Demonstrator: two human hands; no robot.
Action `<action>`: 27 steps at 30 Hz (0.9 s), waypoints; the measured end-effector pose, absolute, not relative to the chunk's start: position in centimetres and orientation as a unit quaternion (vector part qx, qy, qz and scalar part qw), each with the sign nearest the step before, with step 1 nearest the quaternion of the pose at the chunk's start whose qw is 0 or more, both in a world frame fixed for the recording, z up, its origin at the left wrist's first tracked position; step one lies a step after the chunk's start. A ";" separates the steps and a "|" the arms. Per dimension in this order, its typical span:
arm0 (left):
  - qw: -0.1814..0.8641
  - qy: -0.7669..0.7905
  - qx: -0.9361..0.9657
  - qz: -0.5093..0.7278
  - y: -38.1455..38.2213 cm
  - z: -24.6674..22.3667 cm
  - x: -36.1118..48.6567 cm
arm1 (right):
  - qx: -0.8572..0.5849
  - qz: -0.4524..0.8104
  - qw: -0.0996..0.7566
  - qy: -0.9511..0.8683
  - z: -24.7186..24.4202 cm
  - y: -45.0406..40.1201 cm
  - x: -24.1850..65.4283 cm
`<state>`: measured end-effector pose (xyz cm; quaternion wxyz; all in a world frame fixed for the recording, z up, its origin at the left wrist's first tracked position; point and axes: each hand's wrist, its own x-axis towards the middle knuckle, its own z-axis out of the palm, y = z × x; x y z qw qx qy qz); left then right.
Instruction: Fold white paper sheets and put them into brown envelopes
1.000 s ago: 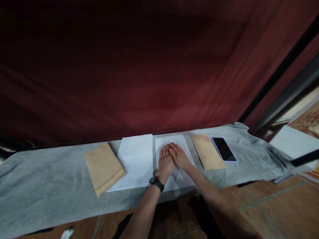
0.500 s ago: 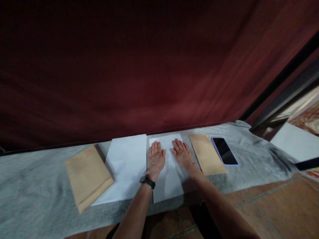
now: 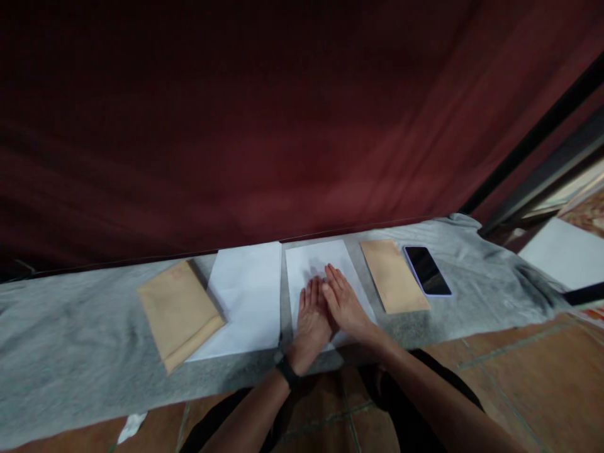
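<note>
Side by side over a white sheet (image 3: 302, 258) are both my hands. My left hand (image 3: 314, 319) rests near the sheet's lower part, palm down with fingers stretched out, a black watch on its wrist. Touching or partly over it, my right hand (image 3: 345, 303) has its fingers extended and tilts inward. Neither hand grips anything. Left of that sheet lie larger white papers (image 3: 248, 292), with a brown envelope stack (image 3: 179, 311) overlapping their left edge. A single brown envelope (image 3: 394, 277) lies to the right, beside a phone (image 3: 428, 270) with a purple edge.
A grey cloth (image 3: 70, 340) covers the long, narrow surface. Behind it rises a dark red fabric wall (image 3: 292, 157). On the tiled floor (image 3: 533, 371), a white scrap (image 3: 132, 426) lies at lower left. A white panel (image 3: 566, 258) stands at far right.
Both hands have slid down the sheet toward me and come together, the right tilting onto its side by the left. The camera view has shifted slightly.
</note>
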<state>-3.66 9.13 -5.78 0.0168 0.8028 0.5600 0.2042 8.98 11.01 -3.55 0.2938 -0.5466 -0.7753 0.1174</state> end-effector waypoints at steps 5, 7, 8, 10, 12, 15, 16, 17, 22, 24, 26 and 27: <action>0.007 0.539 0.823 0.178 6.3 -7.2 -4.7 | -0.500 0.137 0.240 -0.821 -4.8 7.0 8.0; 0.002 0.567 0.806 0.167 6.2 -6.7 -6.1 | -0.513 0.120 0.232 -0.818 -5.1 6.8 8.9; 0.001 0.581 0.797 0.163 6.2 -6.3 -6.8 | -0.520 0.107 0.229 -0.816 -5.2 6.9 9.5; -0.001 0.599 0.785 0.158 6.1 -5.7 -7.9 | -0.526 0.082 0.222 -0.817 -5.4 7.2 10.8; -0.005 0.606 0.781 0.154 5.8 -5.4 -8.6 | -0.536 0.054 0.213 -0.815 -5.6 7.4 12.0; -0.015 0.612 0.779 0.136 5.3 -5.1 -8.9 | -0.549 -0.005 0.195 -0.813 -5.9 7.5 13.6; -0.016 0.615 0.778 0.128 5.1 -5.0 -8.8 | -0.552 -0.024 0.188 -0.812 -6.0 7.5 14.0; -0.017 0.619 0.776 0.119 5.1 -4.9 -8.8 | -0.554 -0.040 0.182 -0.812 -6.1 7.5 14.4; -0.016 0.614 0.782 0.104 4.9 -3.7 -7.9 | -0.556 -0.071 0.167 -0.811 -6.4 7.6 15.4; -0.006 0.574 0.812 0.107 4.3 -3.0 -7.4 | -0.561 -0.076 0.167 -0.807 -6.4 7.5 15.2; 0.020 0.524 0.846 0.098 3.6 -2.5 -6.8 | -0.560 -0.079 0.166 -0.808 -6.3 7.4 14.8; 0.033 0.508 0.856 0.090 3.2 -2.3 -6.6 | -0.556 -0.078 0.164 -0.811 -6.2 7.4 14.6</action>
